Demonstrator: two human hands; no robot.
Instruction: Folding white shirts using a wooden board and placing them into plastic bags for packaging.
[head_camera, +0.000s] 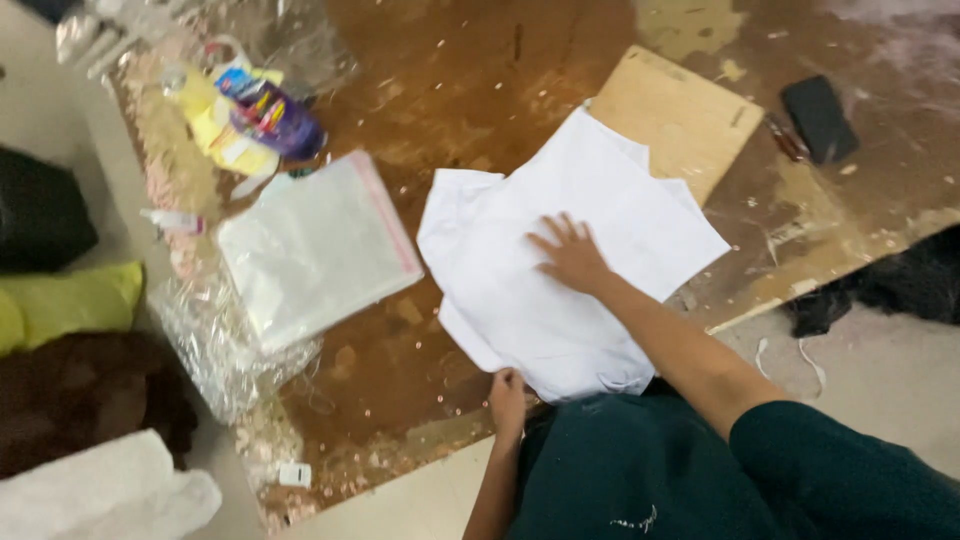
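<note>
A white shirt (560, 270) is spread on the worn brown table (450, 90), its far corner lying over a thin wooden board (690, 115). The right hand (570, 252) is laid flat on the middle of the shirt, fingers spread wide and nothing gripped, so the cloth is only pressed down. The left hand (507, 395) is seen at the near hem by the table edge, fingers curled toward the cloth; whether the hem is actually pinched cannot be told.

The shirt is judged to be light, soft and limp: it will be creased and slid easily on the table, and no shape will be kept when it is lifted by one point. It would best be taken at the hem corners or the shoulder seams, with both hands, so that it hangs flat.

Just beside the shirt, to the left, a clear plastic bag (315, 245) with a pink strip is lying; crumpled wrapping (215, 350) is beneath it.
</note>
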